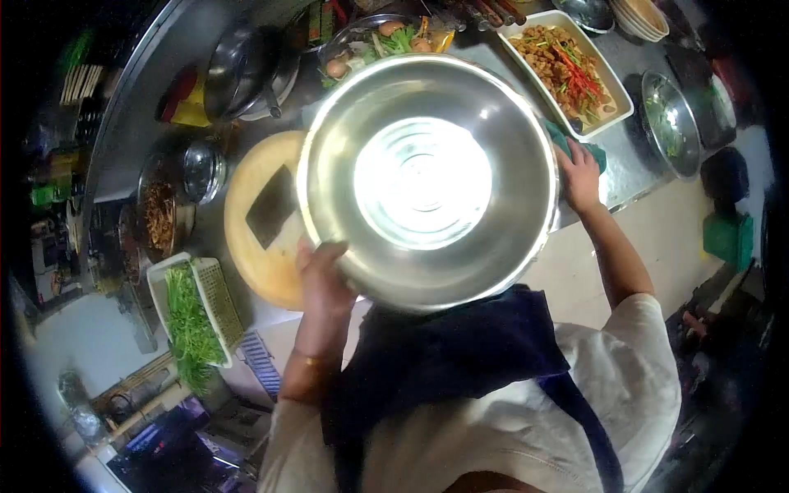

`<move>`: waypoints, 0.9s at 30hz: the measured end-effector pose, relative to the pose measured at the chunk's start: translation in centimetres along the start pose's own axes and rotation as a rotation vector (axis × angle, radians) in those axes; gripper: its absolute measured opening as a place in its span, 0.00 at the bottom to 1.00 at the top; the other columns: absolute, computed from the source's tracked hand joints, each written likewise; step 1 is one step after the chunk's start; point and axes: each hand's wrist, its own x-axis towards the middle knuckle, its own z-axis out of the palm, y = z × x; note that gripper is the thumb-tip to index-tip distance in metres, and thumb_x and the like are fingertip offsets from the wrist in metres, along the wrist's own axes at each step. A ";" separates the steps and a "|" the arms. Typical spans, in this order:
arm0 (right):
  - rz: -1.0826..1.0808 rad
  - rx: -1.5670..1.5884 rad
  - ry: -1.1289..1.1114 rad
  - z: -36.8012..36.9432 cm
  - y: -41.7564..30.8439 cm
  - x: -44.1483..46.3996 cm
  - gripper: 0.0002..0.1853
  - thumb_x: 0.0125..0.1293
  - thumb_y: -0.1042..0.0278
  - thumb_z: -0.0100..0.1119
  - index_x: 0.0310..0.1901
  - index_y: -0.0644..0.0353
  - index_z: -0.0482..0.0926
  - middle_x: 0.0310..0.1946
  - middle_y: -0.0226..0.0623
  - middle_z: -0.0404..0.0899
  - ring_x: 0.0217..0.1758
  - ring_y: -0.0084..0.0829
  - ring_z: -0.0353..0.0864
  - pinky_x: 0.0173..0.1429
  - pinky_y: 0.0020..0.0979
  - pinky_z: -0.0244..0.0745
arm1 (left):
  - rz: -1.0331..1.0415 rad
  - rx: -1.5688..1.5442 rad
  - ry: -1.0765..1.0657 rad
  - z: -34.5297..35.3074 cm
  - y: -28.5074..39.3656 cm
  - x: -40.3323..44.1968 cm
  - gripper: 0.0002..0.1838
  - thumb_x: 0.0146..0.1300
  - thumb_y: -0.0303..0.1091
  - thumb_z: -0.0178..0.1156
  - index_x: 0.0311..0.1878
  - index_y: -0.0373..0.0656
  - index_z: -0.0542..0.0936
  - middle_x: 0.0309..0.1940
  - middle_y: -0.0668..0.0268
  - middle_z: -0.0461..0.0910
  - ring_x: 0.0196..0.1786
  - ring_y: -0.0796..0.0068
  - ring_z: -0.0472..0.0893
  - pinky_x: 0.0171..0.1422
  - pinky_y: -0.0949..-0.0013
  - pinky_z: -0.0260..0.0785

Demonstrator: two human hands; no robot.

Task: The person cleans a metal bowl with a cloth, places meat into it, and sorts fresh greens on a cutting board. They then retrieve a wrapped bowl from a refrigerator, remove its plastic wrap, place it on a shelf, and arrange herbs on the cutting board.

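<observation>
A large shiny steel bowl (370,263) is held up close below the camera, its inside facing me. My left hand (325,283) grips its near left rim, with the thumb over the edge. To the right of the bowl, my right hand (582,172) is closed on a dark green cloth (598,156) at the counter; the bowl hides part of the cloth. Left of the bowl lies a round wooden chopping board (246,263) with a dark cleaver blade (271,209) on it, partly covered by the bowl.
A white tray of cooked food with red strips (567,70) stands at the back right, near a steel bowl (670,123). Behind are eggs and greens (390,41). On the left are a basket of greens (193,316), a dark pan (238,74) and a bowl of brown strips (160,214).
</observation>
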 end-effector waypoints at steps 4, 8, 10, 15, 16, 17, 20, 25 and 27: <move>-0.028 -0.183 -0.025 0.1 1.0 -0.1 0.29 0.62 0.64 0.52 0.67 0.43 0.65 0.68 0.40 0.62 0.67 0.52 0.62 0.67 0.53 0.56 | -0.115 -0.021 -0.113 3.0 -4.7 3.7 0.19 0.56 0.18 0.50 0.51 0.40 0.73 0.46 0.59 0.77 0.47 0.61 0.79 0.50 0.57 0.76; 0.354 0.722 0.317 -1.8 0.1 -3.0 0.18 0.69 0.70 0.49 0.59 0.61 0.73 0.54 0.47 0.75 0.58 0.39 0.74 0.63 0.39 0.67 | -0.164 -0.167 -0.053 3.4 -8.9 5.7 0.16 0.54 0.17 0.52 0.46 0.41 0.75 0.41 0.59 0.80 0.41 0.63 0.80 0.44 0.55 0.77; 0.429 0.915 0.352 -4.1 -1.9 -4.9 0.17 0.72 0.67 0.47 0.58 0.67 0.71 0.56 0.46 0.74 0.60 0.35 0.73 0.64 0.34 0.69 | -0.030 -0.189 -0.081 2.4 -11.3 6.6 0.14 0.56 0.22 0.61 0.47 0.39 0.74 0.42 0.61 0.80 0.43 0.69 0.79 0.48 0.62 0.75; 0.130 0.722 0.467 -6.7 -7.4 -7.1 0.11 0.69 0.76 0.48 0.48 0.69 0.77 0.45 0.43 0.78 0.49 0.36 0.76 0.55 0.34 0.72 | 0.077 0.082 -0.219 -0.2 -11.4 6.4 0.18 0.63 0.37 0.62 0.51 0.39 0.70 0.41 0.65 0.77 0.40 0.77 0.75 0.42 0.72 0.72; 0.011 0.763 0.498 -7.0 -9.5 -6.6 0.09 0.67 0.75 0.50 0.44 0.70 0.78 0.44 0.45 0.79 0.49 0.40 0.76 0.56 0.37 0.70 | 0.023 0.218 -0.211 -1.3 -10.1 5.2 0.18 0.65 0.40 0.61 0.51 0.40 0.70 0.43 0.64 0.76 0.41 0.77 0.75 0.41 0.72 0.71; -0.179 0.677 0.498 -8.6 -12.1 -5.4 0.09 0.66 0.75 0.50 0.40 0.71 0.78 0.41 0.46 0.79 0.49 0.44 0.76 0.58 0.41 0.68 | 0.076 0.224 -0.277 -3.0 -10.1 4.9 0.18 0.65 0.39 0.60 0.51 0.40 0.70 0.44 0.64 0.76 0.41 0.77 0.75 0.41 0.72 0.71; -0.289 0.767 0.393 -10.7 -21.0 -4.2 0.10 0.66 0.75 0.45 0.32 0.70 0.76 0.35 0.44 0.79 0.47 0.46 0.75 0.55 0.43 0.69 | 0.165 0.284 -0.412 -8.7 -9.6 4.3 0.13 0.65 0.35 0.60 0.48 0.41 0.73 0.43 0.64 0.77 0.40 0.78 0.76 0.42 0.72 0.71; -0.526 0.936 0.280 -8.7 -29.3 -2.7 0.07 0.64 0.77 0.44 0.32 0.66 0.73 0.40 0.47 0.77 0.49 0.46 0.74 0.56 0.41 0.67 | 0.828 0.617 -0.135 -21.3 -5.2 3.4 0.11 0.59 0.31 0.64 0.44 0.42 0.76 0.37 0.64 0.79 0.43 0.72 0.79 0.48 0.67 0.72; -0.508 0.967 0.216 -7.9 -32.6 -2.5 0.12 0.64 0.79 0.50 0.49 0.68 0.72 0.48 0.50 0.75 0.53 0.42 0.72 0.61 0.38 0.65 | 0.936 1.053 0.368 -28.2 -0.2 1.9 0.13 0.54 0.30 0.67 0.42 0.41 0.78 0.39 0.61 0.80 0.44 0.65 0.80 0.50 0.64 0.71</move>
